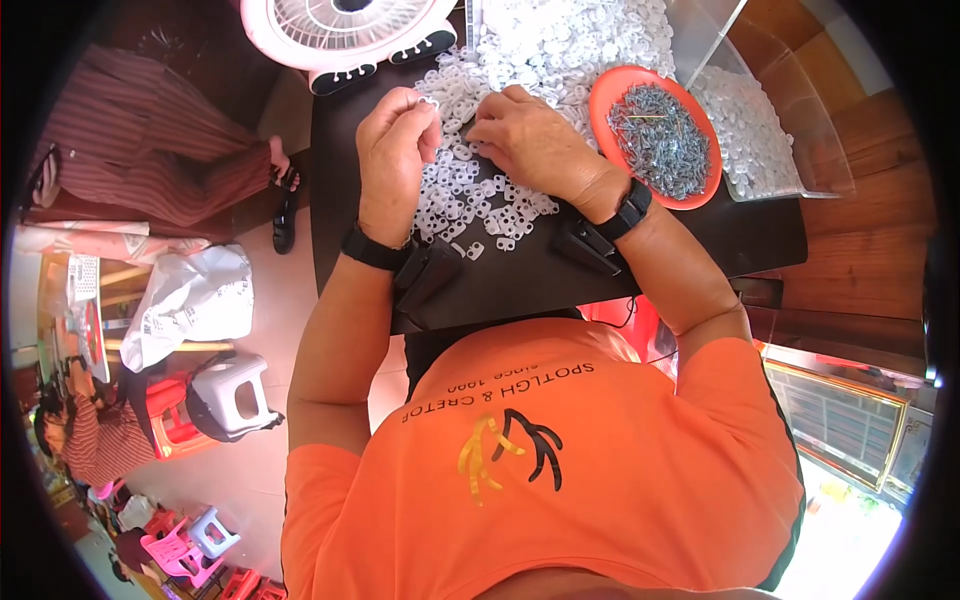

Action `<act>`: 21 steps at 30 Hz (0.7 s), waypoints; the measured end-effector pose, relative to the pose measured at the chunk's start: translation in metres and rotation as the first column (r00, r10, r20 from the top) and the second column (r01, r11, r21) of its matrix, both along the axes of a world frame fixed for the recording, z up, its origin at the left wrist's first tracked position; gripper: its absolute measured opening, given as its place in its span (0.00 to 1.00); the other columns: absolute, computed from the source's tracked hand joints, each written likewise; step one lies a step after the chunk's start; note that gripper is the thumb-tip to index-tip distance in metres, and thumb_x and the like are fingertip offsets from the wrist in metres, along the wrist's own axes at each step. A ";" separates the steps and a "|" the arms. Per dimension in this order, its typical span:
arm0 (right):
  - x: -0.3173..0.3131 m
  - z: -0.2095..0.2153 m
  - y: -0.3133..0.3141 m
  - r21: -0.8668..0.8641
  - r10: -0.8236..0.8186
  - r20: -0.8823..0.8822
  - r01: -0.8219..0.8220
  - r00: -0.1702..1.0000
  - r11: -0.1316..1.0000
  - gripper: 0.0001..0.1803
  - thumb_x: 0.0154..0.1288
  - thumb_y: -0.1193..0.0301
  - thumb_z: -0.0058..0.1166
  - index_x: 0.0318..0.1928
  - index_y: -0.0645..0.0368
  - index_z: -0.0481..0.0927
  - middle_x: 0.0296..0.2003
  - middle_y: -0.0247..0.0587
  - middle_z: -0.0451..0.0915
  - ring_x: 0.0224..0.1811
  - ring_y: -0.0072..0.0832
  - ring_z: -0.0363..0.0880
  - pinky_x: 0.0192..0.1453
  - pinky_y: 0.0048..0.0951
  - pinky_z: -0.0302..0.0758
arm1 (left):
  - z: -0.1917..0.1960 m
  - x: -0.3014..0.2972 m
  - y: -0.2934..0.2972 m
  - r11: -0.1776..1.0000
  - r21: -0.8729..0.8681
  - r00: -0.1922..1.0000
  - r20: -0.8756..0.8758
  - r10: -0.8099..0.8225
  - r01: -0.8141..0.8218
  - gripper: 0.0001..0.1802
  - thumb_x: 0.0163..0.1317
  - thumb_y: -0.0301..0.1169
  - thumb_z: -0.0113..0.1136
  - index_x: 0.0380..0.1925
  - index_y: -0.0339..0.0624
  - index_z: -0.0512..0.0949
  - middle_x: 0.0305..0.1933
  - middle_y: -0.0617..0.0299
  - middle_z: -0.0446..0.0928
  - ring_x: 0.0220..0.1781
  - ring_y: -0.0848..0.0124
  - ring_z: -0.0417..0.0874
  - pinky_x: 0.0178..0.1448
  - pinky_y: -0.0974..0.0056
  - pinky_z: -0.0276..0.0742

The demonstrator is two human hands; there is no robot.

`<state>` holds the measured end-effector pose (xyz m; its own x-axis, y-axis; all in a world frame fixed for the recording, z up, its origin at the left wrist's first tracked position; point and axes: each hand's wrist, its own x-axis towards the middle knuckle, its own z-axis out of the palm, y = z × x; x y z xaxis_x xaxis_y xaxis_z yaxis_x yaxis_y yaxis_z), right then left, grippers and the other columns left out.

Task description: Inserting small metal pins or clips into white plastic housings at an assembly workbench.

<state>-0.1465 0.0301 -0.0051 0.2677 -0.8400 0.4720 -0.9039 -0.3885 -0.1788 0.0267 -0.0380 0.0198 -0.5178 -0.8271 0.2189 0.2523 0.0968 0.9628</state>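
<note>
Small white plastic clips [451, 192] with holes lie in a loose spread on the dark table [345, 190]. Above the left of this spread, my left hand [397, 140] is closed, pinching one white plastic clip [430, 102] between thumb and fingertips. My right hand [535, 140] reaches in from the right, palm down and fingers curled, low over the clips. Its fingertips are pressed together, but what they hold, if anything, is hidden. Beside that hand stands an orange-red plate [600, 103] heaped with thin grey metal nails [665, 145].
A large heap of white clips [575, 45] fills the far side. To the right is a clear plastic bin [825, 165] holding more. A pink-and-white fan [350, 25] stands far left. Black devices hang at both wrists. Another person's striped trousers [150, 150] show at the left.
</note>
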 end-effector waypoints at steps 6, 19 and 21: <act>0.000 0.008 0.000 0.070 -0.044 0.144 0.034 0.989 0.997 0.07 0.54 0.71 0.57 0.35 0.55 0.80 0.32 0.38 0.77 0.39 0.36 0.74 0.47 0.34 0.73 | 0.000 -0.001 0.000 1.000 -0.006 1.000 0.003 -0.002 0.002 0.08 0.60 0.28 0.49 0.25 0.38 0.72 0.20 0.64 0.70 0.19 0.80 0.65 0.25 0.75 0.60; -0.009 0.008 0.002 0.219 -0.161 0.972 -0.416 0.170 0.883 0.11 0.64 0.73 0.55 0.47 0.61 0.77 0.35 0.29 0.78 0.37 0.16 0.74 0.46 0.19 0.72 | -0.004 -0.007 0.008 0.983 0.095 0.988 -0.024 -0.153 0.155 0.11 0.63 0.33 0.46 0.26 0.38 0.71 0.22 0.60 0.75 0.20 0.76 0.73 0.26 0.74 0.66; -0.005 0.008 0.003 0.201 -0.142 0.975 -0.415 0.170 0.888 0.11 0.64 0.73 0.55 0.47 0.61 0.77 0.35 0.29 0.78 0.37 0.16 0.74 0.45 0.19 0.73 | -0.004 -0.008 0.010 0.978 0.118 0.985 -0.056 -0.166 0.172 0.10 0.63 0.33 0.46 0.27 0.38 0.71 0.23 0.59 0.76 0.21 0.76 0.74 0.28 0.73 0.67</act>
